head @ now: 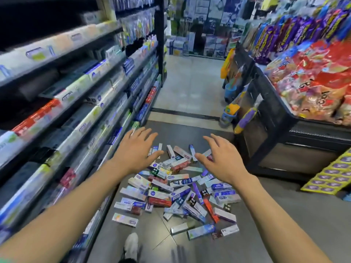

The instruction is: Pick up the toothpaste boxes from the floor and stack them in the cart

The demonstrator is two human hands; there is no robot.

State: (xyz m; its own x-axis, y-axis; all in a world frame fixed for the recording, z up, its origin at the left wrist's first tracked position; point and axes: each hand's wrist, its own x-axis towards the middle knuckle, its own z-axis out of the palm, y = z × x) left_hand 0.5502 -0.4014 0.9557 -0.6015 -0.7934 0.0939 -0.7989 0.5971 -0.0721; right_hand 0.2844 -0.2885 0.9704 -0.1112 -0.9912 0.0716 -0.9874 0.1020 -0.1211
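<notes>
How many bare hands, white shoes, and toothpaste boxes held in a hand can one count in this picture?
Bare hands: 2 (left hand, right hand, fingers spread, both empty)
White fabric shoe: 1
Small cardboard toothpaste boxes held in a hand: 0; all lie on the grey tiled floor
Total: 3

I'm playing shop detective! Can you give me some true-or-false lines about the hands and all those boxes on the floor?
1. Both hands are open and hold nothing. True: the left hand and the right hand have spread fingers.
2. The toothpaste boxes are stacked neatly. False: they lie scattered in a loose pile on the floor.
3. Shelves of boxed goods stand on the left. True.
4. A cart stands beside the pile. False: no cart is in view.
5. The snack bags on the right are all green. False: mostly red and purple.
</notes>
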